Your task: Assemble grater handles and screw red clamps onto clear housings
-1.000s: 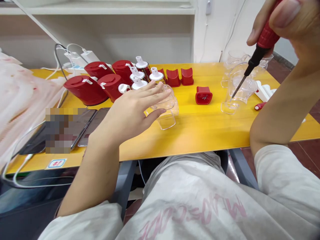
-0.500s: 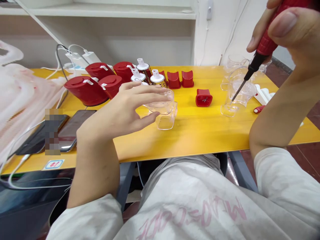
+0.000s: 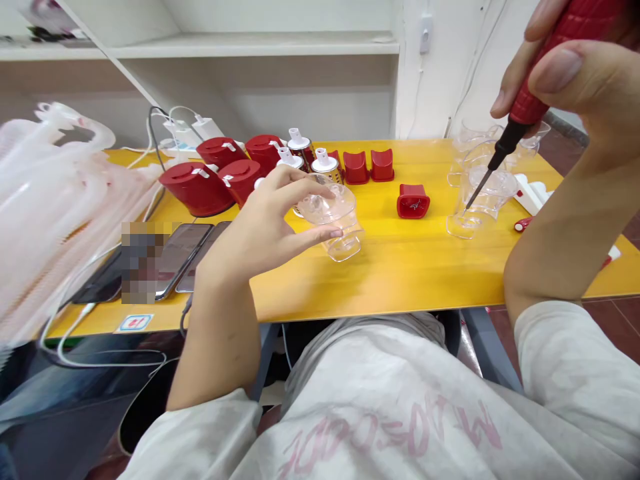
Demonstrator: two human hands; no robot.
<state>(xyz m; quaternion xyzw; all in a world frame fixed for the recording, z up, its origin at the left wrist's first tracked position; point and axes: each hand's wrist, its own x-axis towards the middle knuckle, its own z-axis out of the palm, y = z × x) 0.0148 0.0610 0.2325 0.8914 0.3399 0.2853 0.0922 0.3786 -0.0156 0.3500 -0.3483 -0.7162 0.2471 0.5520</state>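
My left hand (image 3: 273,230) is at a clear plastic cup-like part (image 3: 345,247), with its fingers over the wide rim and the thumb against the near side. My right hand (image 3: 595,93) is wrapped round the red handle of a screwdriver (image 3: 535,93) at the upper right. Its shaft points down and left, and the tip appears in front of another clear plastic part (image 3: 467,223); whether they touch I cannot tell. Between the hands sits a small red holder (image 3: 413,200) with several tiny metal screws in it.
Red round housings (image 3: 195,187) stand at the back left, beside white-topped metal cylinders (image 3: 325,163) and two red blocks (image 3: 356,167). Phones (image 3: 185,257) and white cables lie left, near plastic bags (image 3: 60,220). White parts (image 3: 533,193) lie behind my right forearm.
My left hand has moved slightly right and closed on the clear part, which has tipped more upright. The view has shifted a little left. My right hand still holds the screwdriver in much the same pose.
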